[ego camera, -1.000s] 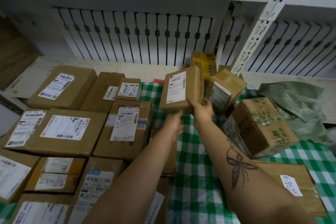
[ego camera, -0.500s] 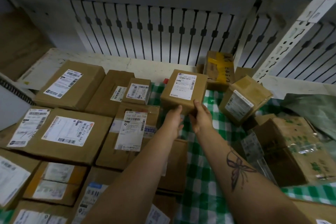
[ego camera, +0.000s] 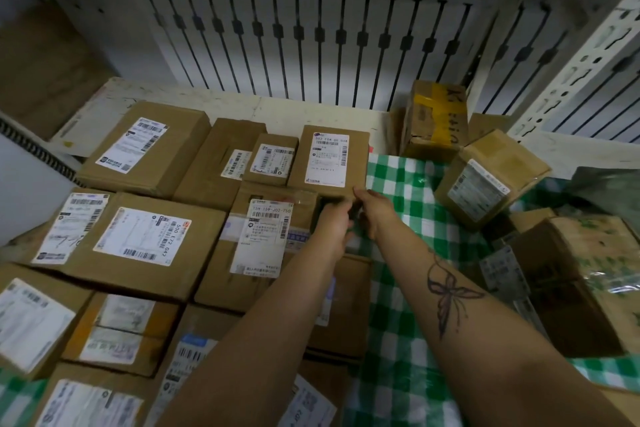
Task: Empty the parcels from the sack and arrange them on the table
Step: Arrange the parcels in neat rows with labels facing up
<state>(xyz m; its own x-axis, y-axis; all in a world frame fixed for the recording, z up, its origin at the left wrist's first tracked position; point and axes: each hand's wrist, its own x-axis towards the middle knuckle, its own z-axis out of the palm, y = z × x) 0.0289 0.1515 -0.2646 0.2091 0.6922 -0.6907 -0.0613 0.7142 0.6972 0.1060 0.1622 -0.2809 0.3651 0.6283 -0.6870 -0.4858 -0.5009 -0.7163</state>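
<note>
A small brown parcel with a white label lies flat at the back of the green checked table, right beside another small labelled parcel. My left hand and my right hand are both at its near edge, fingers curled against its front side. Several labelled cardboard parcels lie in rows on the left half of the table. The crumpled green sack lies at the far right, mostly out of view.
A box with yellow tape stands at the back. A tilted box and a green-printed box lie loose on the right. A white barred wall and a slotted shelf post close off the back.
The parcel was upright in the air in both hands. It has moved left and down and now lies flat, label up, beside the small parcel in the back row.
</note>
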